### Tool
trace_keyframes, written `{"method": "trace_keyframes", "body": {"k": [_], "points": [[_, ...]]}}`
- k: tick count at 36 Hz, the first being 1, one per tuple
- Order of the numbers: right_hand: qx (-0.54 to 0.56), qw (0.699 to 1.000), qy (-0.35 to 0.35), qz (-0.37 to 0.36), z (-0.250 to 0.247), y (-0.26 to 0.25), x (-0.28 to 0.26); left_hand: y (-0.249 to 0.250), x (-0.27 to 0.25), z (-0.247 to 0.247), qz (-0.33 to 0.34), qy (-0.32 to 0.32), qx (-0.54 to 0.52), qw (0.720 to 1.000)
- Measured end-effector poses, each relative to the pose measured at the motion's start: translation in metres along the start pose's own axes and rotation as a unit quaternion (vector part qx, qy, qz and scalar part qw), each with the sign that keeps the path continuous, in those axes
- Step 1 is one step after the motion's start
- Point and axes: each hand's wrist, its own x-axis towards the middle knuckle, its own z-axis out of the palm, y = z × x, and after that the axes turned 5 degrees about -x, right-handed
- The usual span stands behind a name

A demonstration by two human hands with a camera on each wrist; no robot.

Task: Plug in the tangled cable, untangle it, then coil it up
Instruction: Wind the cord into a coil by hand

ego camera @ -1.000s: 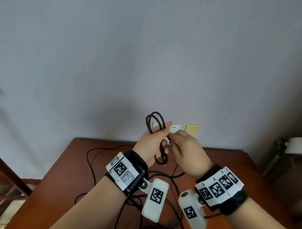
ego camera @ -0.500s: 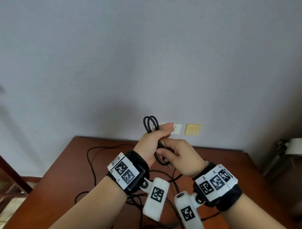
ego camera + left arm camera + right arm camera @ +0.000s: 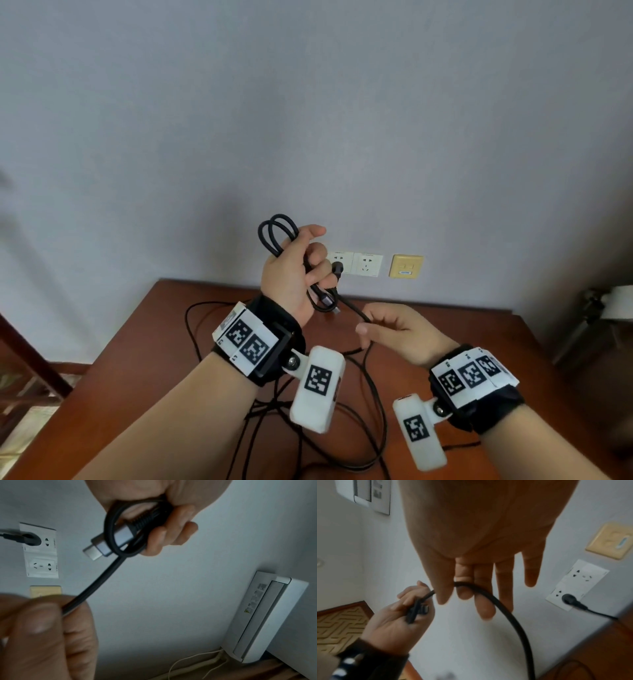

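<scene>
Left hand (image 3: 291,274): fingers were curled round a small bundle of black cable (image 3: 96,586), two loops standing above the fist and the grey metal connector (image 3: 104,543) poking out below the fingers. Right hand (image 3: 397,329): thumb and first fingers pinched the single run of cable leaving that bundle, the other fingers hanging loosely straight. The run between the two hands was fairly straight.

Slack: the remainder lay in loose overlapping curves on the brown table (image 3: 479,329) beneath the wrists. Plug (image 3: 570,599): round, black, seated in the left-hand white wall socket (image 3: 342,262); a second white socket (image 3: 368,264) and a yellow wall plate (image 3: 406,266) sat beside it.

Handling, by judgement: light, limp, smooth-jacketed, so it should bend freely yet keep some spring and try to unwind from a slack fist. The ribbed strain relief behind the connector looked the stiffest part, best kept inside the palm. Suggested hold: a firm fist on the loops, a light sliding pinch on the feed, avoiding sharp bends at the connector neck.
</scene>
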Motion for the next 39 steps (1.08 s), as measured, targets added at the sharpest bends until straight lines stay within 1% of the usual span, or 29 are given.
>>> {"method": "trace_keyframes", "body": {"k": [2, 3, 7, 10, 13, 14, 17, 19, 21, 23, 24, 25, 28, 31, 33, 35, 36, 38, 39], "points": [[0.008, 1.0, -0.012, 0.027, -0.005, 0.005, -0.003, 0.003, 0.0, -0.002, -0.001, -0.011, -0.01, 1.0], [0.016, 0.999, -0.005, 0.037, -0.008, 0.007, -0.005, 0.005, 0.0, -0.004, -0.001, -0.015, -0.01, 1.0], [-0.002, 0.997, 0.055, 0.059, -0.017, 0.016, -0.011, 0.009, 0.003, -0.012, 0.005, -0.007, -0.004, 1.0], [0.008, 0.997, 0.044, 0.067, -0.023, 0.019, -0.015, 0.012, 0.005, -0.014, -0.006, 0.014, -0.034, 0.999], [0.023, 0.997, 0.038, 0.059, -0.027, 0.016, -0.016, 0.015, 0.008, -0.017, -0.019, 0.037, -0.07, 0.997], [0.0, 0.997, 0.049, 0.056, -0.028, 0.013, -0.016, 0.016, 0.009, -0.018, -0.018, 0.041, -0.072, 0.996], [-0.116, 0.985, 0.12, 0.032, -0.03, 0.009, -0.015, 0.016, 0.01, -0.021, -0.015, 0.043, -0.06, 0.997], [-0.172, 0.975, 0.137, 0.013, -0.032, 0.005, -0.015, 0.016, 0.011, -0.022, -0.017, 0.043, -0.039, 0.998], [-0.243, 0.964, 0.103, -0.018, -0.033, -0.003, -0.015, 0.018, 0.012, -0.023, -0.026, 0.044, -0.014, 0.999], [-0.344, 0.936, 0.055, -0.059, -0.035, -0.012, -0.014, 0.019, 0.013, -0.024, -0.046, 0.051, 0.03, 0.997], [-0.379, 0.922, 0.029, -0.079, -0.035, -0.017, -0.012, 0.019, 0.013, -0.025, -0.055, 0.056, 0.061, 0.995], [-0.388, 0.917, 0.008, -0.092, -0.035, -0.022, -0.011, 0.018, 0.013, -0.025, -0.062, 0.058, 0.097, 0.992], [-0.346, 0.929, -0.027, -0.127, -0.034, -0.035, -0.005, 0.012, 0.008, -0.024, -0.084, 0.043, 0.191, 0.977], [-0.316, 0.933, -0.02, -0.171, -0.031, -0.046, 0.002, 0.001, -0.001, -0.019, -0.12, 0.006, 0.272, 0.955], [-0.312, 0.929, -0.01, -0.198, -0.027, -0.053, 0.008, -0.007, -0.008, -0.016, -0.137, -0.017, 0.309, 0.941], [-0.303, 0.93, 0.022, -0.207, -0.022, -0.057, 0.012, -0.014, -0.012, -0.013, -0.133, -0.028, 0.333, 0.933], [-0.287, 0.936, 0.048, -0.199, -0.02, -0.059, 0.013, -0.017, -0.014, -0.012, -0.13, -0.031, 0.35, 0.927], [-0.245, 0.95, 0.099, -0.164, -0.018, -0.06, 0.016, -0.019, -0.018, -0.01, -0.132, -0.045, 0.368, 0.919], [-0.235, 0.954, 0.121, -0.144, -0.017, -0.06, 0.017, -0.02, -0.02, -0.009, -0.138, -0.059, 0.357, 0.922]]}}
